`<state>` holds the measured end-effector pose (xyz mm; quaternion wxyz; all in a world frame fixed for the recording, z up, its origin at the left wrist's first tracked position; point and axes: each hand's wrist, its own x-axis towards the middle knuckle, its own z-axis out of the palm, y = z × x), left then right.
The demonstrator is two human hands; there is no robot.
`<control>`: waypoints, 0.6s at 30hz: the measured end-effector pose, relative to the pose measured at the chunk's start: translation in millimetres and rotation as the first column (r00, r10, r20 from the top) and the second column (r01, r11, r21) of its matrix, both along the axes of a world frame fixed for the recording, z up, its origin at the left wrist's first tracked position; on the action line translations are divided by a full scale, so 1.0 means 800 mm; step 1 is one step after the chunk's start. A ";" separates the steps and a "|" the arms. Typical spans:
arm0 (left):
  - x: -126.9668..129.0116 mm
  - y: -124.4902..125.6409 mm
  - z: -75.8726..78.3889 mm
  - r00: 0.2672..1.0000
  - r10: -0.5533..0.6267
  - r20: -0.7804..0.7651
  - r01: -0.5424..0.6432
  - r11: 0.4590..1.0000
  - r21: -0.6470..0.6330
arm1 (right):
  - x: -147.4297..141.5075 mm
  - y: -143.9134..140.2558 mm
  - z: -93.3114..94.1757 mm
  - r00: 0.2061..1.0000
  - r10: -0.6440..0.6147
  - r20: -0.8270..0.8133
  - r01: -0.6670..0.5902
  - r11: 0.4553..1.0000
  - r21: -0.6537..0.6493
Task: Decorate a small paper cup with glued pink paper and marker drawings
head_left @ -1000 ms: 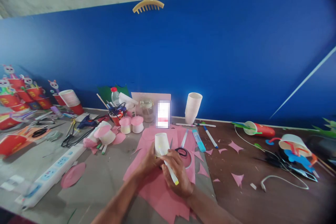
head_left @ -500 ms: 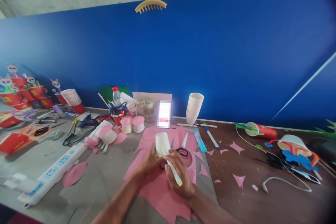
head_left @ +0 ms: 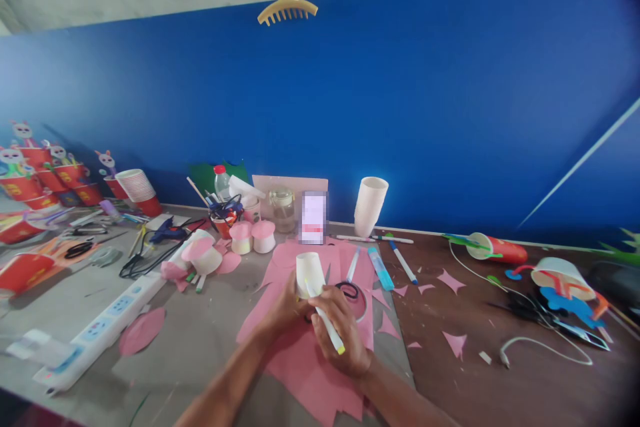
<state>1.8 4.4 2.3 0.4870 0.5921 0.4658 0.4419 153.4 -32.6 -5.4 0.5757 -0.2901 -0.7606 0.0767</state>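
My left hand (head_left: 286, 303) is wrapped round the lower left side of a white paper cup (head_left: 309, 269), keeping it raised over pink paper (head_left: 305, 373). Between the fingers of my right hand (head_left: 345, 333) is a white marker with a yellow end (head_left: 331, 330), its tip against the cup's side. A yellowish mark shows on the cup near that tip. Just beyond my right hand lie scissors with dark handles (head_left: 347, 289), partly hidden by the hand and cup.
A stack of white cups (head_left: 371, 207) stands at the back. Several markers (head_left: 403, 262) and pink scraps (head_left: 455, 344) lie to the right. On the left are a power strip (head_left: 107, 323), pink-topped cups (head_left: 242, 238) and a pen holder (head_left: 221, 221). A blurred phone screen (head_left: 313, 217) stands ahead.
The marker and my right hand have shifted very slightly at the cup. My left hand and the cup stay in place.
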 end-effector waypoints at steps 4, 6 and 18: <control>-0.002 0.000 -0.003 0.999 0.001 -0.033 -0.001 1.000 -0.006 | -0.001 0.000 0.003 1.000 -0.012 0.022 0.012 1.000 -0.007; -0.003 0.001 -0.005 0.998 0.011 -0.059 -0.011 1.000 0.000 | -0.002 0.001 0.003 0.999 -0.019 0.032 0.020 1.000 -0.009; -0.005 0.002 -0.006 1.000 -0.026 -0.002 0.026 0.999 -0.047 | 0.002 -0.003 -0.008 0.995 -0.082 -0.061 0.083 0.997 0.005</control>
